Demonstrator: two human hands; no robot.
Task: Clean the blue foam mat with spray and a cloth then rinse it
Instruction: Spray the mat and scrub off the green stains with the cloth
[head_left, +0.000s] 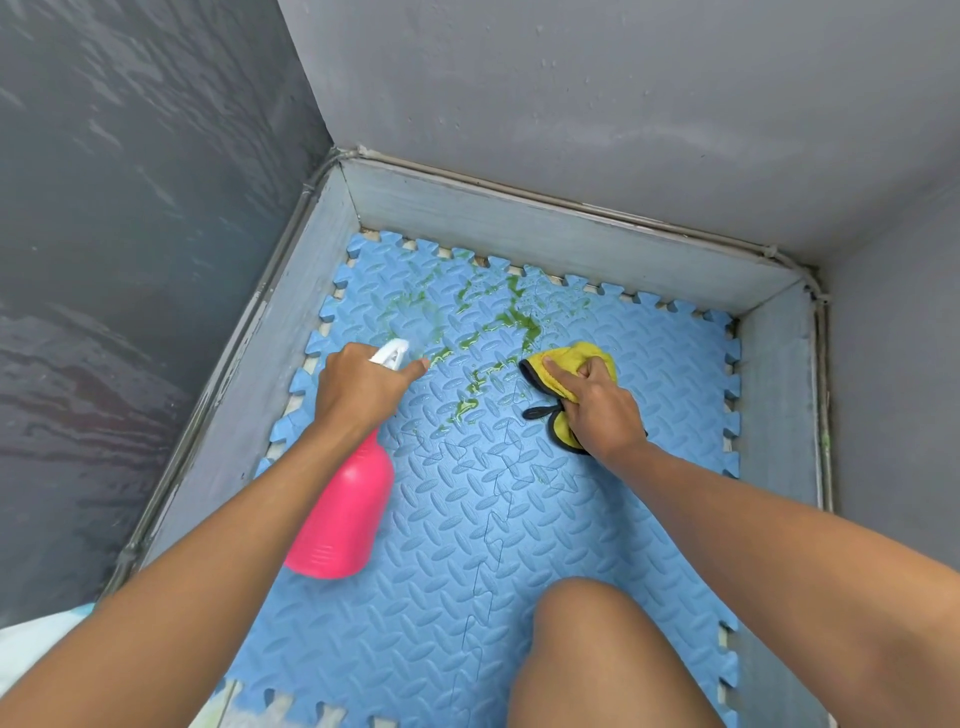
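Gripping the pink spray bottle (340, 514), left hand (358, 387) aims its nozzle at far green stains (511, 322) on the mat (467, 519); right hand (602, 410) clutches the yellow cloth (566, 366), ready to wipe.

spray bottle (340, 512) left over mat (519, 519), cloth (569, 364) right on it

No text, label, brand, number or sign can be read anywhere in this view. The pink spray bottle (343, 512) shows a plain side with only two small moulded marks near its base, too faint to make out as characters. The yellow cloth (569, 364) carries no visible tag or print. The blue foam mat (467, 519) has only an embossed pattern of raised ovals, with no lettering. The grey walls (571, 104) bear no writing.
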